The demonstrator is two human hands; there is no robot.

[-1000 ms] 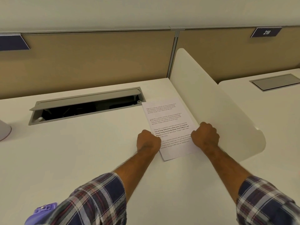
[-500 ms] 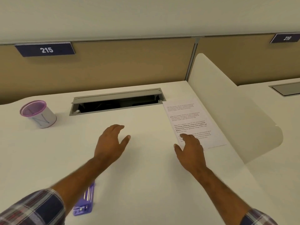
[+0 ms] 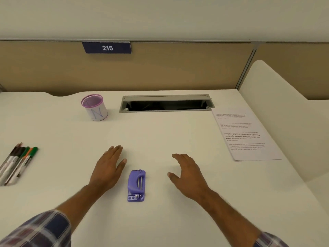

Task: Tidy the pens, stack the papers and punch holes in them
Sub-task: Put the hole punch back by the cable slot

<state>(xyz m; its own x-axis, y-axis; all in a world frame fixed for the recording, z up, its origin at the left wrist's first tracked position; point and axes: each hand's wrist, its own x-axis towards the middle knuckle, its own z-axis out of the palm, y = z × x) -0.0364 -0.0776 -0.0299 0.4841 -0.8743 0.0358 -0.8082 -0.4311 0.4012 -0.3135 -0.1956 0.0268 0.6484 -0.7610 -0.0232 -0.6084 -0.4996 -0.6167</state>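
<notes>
Both hands are held flat and empty over the white desk point(image 3: 160, 220), the left hand point(image 3: 108, 168) and the right hand point(image 3: 187, 175) spread with fingers relaxed on either side of the purple hole punch point(image 3: 136, 186), which is touched by neither. The printed papers point(image 3: 243, 134) are seen stacked at the right edge against the divider panel point(image 3: 277, 111), just beside the open cable tray point(image 3: 165, 103). A bundle of pens and markers point(image 3: 17, 164) is laid at the far left, well apart from the purple-rimmed pen cup point(image 3: 94, 107) near the back.

Even, soft light was cast from above — shadows stayed faint; the plaid sleeves point(image 3: 35, 230) were blurred, edges bowed by wide-angle distortion.
</notes>
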